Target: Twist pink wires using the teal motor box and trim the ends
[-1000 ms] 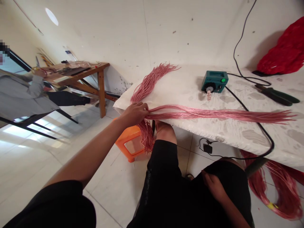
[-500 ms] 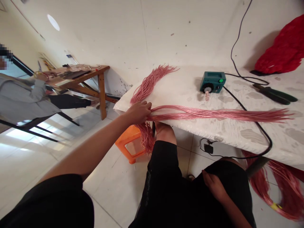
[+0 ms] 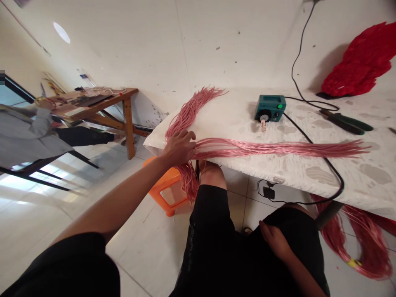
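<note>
My left hand [image 3: 181, 146] lies at the table's front left corner, its fingers curled on the pink wires. Right of it, a long bundle of pink wires [image 3: 272, 147] stretches straight along the table. Behind the hand a second wire bundle [image 3: 188, 111] bends away towards the wall. More pink wires [image 3: 188, 181] hang over the edge below my wrist, in front of an orange stool [image 3: 162, 189]. The tips of my left fingers are partly hidden. My right hand [image 3: 276, 239] rests on my right thigh, fingers stretched out and holding nothing.
On the table [image 3: 315, 173] stand a small green machine [image 3: 270, 108] with a black cable, green-handled pliers [image 3: 346, 121] and a red cloth-like heap [image 3: 359, 62]. A coil of pink wire [image 3: 371, 247] is below. At left, a person in grey [image 3: 21, 132] sits by a wooden table [image 3: 126, 119].
The view has shifted slightly, so the table things appear further left. My left fingers have spread a little at the wires. My right hand stays on my thigh.
</note>
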{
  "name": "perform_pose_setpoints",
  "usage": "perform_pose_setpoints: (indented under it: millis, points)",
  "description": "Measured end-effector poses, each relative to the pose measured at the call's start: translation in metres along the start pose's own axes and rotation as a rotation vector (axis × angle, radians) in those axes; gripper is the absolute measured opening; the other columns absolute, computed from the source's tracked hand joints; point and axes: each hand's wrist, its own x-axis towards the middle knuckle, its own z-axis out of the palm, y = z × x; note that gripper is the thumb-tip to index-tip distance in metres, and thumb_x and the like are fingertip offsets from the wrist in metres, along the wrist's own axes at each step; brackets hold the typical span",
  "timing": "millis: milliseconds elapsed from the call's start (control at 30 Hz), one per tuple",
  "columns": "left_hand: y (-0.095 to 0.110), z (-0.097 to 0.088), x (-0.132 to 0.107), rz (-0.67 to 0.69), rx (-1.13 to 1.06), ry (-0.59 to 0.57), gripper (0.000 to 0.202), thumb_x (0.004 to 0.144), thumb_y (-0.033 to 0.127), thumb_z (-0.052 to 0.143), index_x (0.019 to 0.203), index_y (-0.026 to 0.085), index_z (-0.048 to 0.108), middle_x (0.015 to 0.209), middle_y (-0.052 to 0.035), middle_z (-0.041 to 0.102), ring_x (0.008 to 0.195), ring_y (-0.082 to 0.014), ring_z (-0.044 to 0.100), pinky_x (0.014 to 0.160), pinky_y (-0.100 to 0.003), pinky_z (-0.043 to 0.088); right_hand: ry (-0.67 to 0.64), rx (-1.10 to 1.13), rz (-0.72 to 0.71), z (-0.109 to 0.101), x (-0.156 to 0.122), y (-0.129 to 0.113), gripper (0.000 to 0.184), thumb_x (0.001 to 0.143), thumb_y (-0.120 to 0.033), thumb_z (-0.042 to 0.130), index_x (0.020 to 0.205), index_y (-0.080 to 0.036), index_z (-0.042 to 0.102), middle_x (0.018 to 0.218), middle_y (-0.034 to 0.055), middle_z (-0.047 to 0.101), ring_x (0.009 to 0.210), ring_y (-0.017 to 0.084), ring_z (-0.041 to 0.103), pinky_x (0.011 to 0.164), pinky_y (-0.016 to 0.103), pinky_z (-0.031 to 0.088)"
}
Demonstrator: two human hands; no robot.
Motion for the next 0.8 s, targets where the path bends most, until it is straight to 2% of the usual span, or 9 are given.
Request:
perform_pose_setpoints:
  millis: [100,200,333,433,600,800]
  points:
    - [0.004,-0.003,0.010,-0.045,-0.019,0.094,0.021,0.091,0.026,0.056,0.082,0.019,0.074,0.111,-0.0127,0.064,0.108,-0.0310,0.055,0.095,-0.051,0.044,-0.013,0.005,0.000,-0.001,0.000,-0.003,0.064,0.086,-0.077,0.029,0.051,-0.024,0.038,0.051,0.0011,0.045,0.053,0.016,0.043,0.058,0.032,0.035]
    - [0.011,-0.011,0.028,-0.058,-0.037,0.158,0.017,0.090,0.024,0.056,0.084,0.019,0.071,0.108,-0.0116,0.064,0.105,-0.0297,0.056,0.091,-0.048,0.045,-0.003,0.003,0.006,-0.002,-0.001,-0.006,0.064,0.086,-0.077,0.028,0.051,-0.024,0.037,0.052,0.0014,0.046,0.053,0.016,0.043,0.057,0.032,0.035]
    - [0.017,-0.030,0.050,-0.086,-0.048,0.240,0.018,0.095,0.022,0.048,0.092,0.019,0.065,0.107,-0.0105,0.063,0.104,-0.0279,0.056,0.090,-0.045,0.045,0.022,0.000,0.010,-0.002,-0.003,-0.005,0.064,0.086,-0.078,0.027,0.051,-0.025,0.035,0.052,0.0011,0.045,0.053,0.016,0.042,0.058,0.032,0.034]
    - [0.014,-0.048,0.062,-0.164,-0.060,0.303,0.014,0.094,0.019,0.048,0.099,0.020,0.061,0.108,-0.0097,0.062,0.105,-0.0283,0.057,0.092,-0.046,0.044,0.033,0.004,0.005,0.000,-0.002,-0.002,0.064,0.087,-0.078,0.027,0.052,-0.024,0.035,0.052,0.0007,0.045,0.055,0.016,0.043,0.059,0.032,0.034]
    - [0.005,-0.075,0.073,-0.235,-0.042,0.375,0.012,0.092,0.019,0.050,0.100,0.022,0.059,0.108,-0.0076,0.061,0.104,-0.0272,0.059,0.094,-0.046,0.045,0.038,0.011,-0.013,0.004,0.001,0.002,0.064,0.087,-0.078,0.026,0.051,-0.024,0.036,0.052,0.0007,0.045,0.055,0.016,0.043,0.061,0.033,0.033]
    - [0.001,-0.097,0.078,-0.215,-0.051,0.440,0.011,0.091,0.019,0.051,0.099,0.023,0.058,0.107,-0.0061,0.060,0.098,-0.0242,0.060,0.094,-0.044,0.045,0.048,0.013,-0.024,0.005,0.001,0.002,0.063,0.089,-0.074,0.026,0.051,-0.024,0.038,0.051,0.0017,0.048,0.054,0.017,0.045,0.061,0.033,0.033]
